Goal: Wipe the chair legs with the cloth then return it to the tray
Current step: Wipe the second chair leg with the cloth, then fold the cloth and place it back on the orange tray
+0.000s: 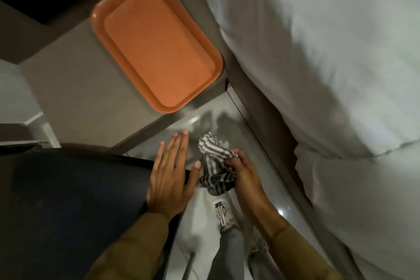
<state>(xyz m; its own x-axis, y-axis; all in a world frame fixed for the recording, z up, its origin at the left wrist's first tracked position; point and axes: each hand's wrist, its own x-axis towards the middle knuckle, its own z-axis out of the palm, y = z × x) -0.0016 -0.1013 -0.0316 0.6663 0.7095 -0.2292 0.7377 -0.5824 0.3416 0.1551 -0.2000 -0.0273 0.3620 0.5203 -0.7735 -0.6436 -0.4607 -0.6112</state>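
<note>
My right hand (244, 176) is closed around a bunched black-and-white striped cloth (214, 163), held over the shiny floor. Flat and open, my left hand (169, 176) rests on the front edge of the dark chair seat (68, 200), its thumb close to the cloth. An empty orange tray (156, 43) lies on a beige low surface, up and to the left of both hands. One thin chair leg (189, 266) shows below the seat near the bottom; the other legs are hidden by the seat.
A bed with white bedding (329, 63) fills the right side, leaving a narrow strip of glossy floor (256, 143). My shoe (223, 212) and grey trouser leg stand under the hands. A dark panel sits at the top left.
</note>
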